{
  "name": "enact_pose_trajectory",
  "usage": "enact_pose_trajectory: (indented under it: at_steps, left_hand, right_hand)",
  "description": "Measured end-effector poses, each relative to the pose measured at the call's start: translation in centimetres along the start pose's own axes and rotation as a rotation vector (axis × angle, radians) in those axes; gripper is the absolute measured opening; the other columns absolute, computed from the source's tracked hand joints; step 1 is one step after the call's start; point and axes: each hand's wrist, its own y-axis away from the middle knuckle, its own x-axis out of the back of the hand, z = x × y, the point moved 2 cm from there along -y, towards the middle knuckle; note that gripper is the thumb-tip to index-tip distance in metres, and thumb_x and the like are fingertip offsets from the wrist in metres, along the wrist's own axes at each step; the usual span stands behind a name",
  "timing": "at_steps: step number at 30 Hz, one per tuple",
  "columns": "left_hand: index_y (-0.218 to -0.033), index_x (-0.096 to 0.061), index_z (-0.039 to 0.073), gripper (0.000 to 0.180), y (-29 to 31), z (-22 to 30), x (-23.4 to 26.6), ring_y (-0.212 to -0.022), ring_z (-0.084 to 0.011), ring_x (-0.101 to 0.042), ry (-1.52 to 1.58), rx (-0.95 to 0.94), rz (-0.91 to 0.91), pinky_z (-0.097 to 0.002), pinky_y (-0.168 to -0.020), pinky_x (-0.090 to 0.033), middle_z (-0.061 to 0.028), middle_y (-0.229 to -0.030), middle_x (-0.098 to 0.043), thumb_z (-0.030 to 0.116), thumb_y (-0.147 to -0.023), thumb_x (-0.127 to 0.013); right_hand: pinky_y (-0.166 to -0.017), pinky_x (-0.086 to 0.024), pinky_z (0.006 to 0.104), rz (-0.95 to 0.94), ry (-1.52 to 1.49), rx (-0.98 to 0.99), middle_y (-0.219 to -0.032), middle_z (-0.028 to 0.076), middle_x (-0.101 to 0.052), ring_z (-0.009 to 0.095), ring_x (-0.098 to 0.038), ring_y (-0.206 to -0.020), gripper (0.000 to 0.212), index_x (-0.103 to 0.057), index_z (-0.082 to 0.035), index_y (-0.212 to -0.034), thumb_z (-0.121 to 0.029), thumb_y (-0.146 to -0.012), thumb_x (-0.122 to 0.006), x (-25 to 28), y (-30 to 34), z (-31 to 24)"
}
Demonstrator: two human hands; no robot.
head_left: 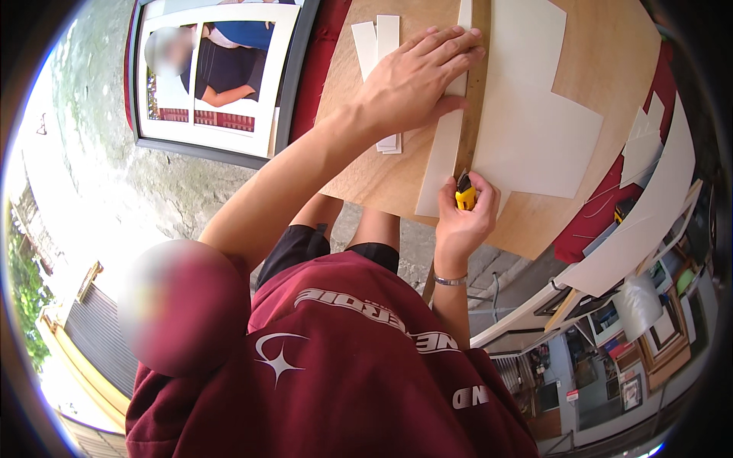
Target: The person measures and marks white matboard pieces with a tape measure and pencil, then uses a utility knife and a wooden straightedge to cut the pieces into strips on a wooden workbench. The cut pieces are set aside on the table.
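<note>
My left hand (416,80) lies flat across a long wooden straightedge (476,99), fingers stretched out over it and thumb apart. Under the straightedge is a white mat board (534,133), with a narrow part of it showing on the left side. My right hand (469,225) is closed round a yellow and black utility knife (465,198) by the near end of the straightedge. The knife's tip is up against the straightedge's end; the blade itself is too small to make out. Both boards rest on a plywood sheet (603,57).
Several white strips (388,34) lie left of my hand. At the upper left stands a black picture frame (284,114) with photos in a white mat. Red cloth (576,237) shows under the plywood. A long white offcut (603,267) and stacked frames (663,336) are at the right.
</note>
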Motion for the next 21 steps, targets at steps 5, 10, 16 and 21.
enact_pose_trajectory:
  at_steps: [5,10,16,21]
  left_hand:
    - [-0.153,-0.052,0.016,0.057,-0.19,-0.27,-0.05,-0.15,-0.0244,-0.042,-0.026,-0.004,0.003,-0.0405,-0.125,-0.037,-0.003,-0.163,-0.046,0.025,-0.098,-0.068]
    - [-0.15,-0.055,0.014,0.055,0.01,-0.4,-0.39,-0.149,-0.0231,-0.042,-0.031,-0.003,0.023,-0.0401,-0.126,-0.035,-0.0013,-0.161,-0.049,0.025,-0.098,-0.068]
    - [-0.156,-0.05,0.019,0.058,-0.13,-0.38,-0.46,-0.152,-0.0241,-0.039,-0.011,0.012,-0.002,-0.0398,-0.126,-0.036,-0.0004,-0.165,-0.043,0.022,-0.1,-0.066]
    - [-0.156,-0.049,0.019,0.058,-0.1,-0.45,-0.61,-0.152,-0.0234,-0.039,-0.018,0.012,0.01,-0.0389,-0.125,-0.037,0.0001,-0.166,-0.043,0.022,-0.1,-0.066]
  right_hand:
    - [-0.075,-0.056,0.0406,0.029,-0.002,0.011,-0.103,0.012,-0.064,0.031,-0.067,-0.087,0.035,-0.067,0.0,-0.11,-0.002,-0.079,-0.083,-0.19,0.09,-0.08]
    - [-0.075,-0.057,0.0408,0.046,0.0,0.012,-0.101,0.012,-0.065,0.03,-0.067,-0.088,0.032,-0.068,0.0,-0.109,-0.002,-0.081,-0.083,-0.24,0.15,-0.29]
    - [-0.076,-0.057,0.0418,0.045,0.026,-0.005,-0.101,0.013,-0.065,0.031,-0.067,-0.088,0.031,-0.069,0.0,-0.109,-0.003,-0.082,-0.083,-0.36,0.31,-0.36]
    - [-0.076,-0.057,0.0426,0.043,0.038,0.014,-0.1,0.013,-0.065,0.031,-0.067,-0.088,0.031,-0.069,0.001,-0.109,-0.003,-0.082,-0.083,-0.35,0.24,-0.28]
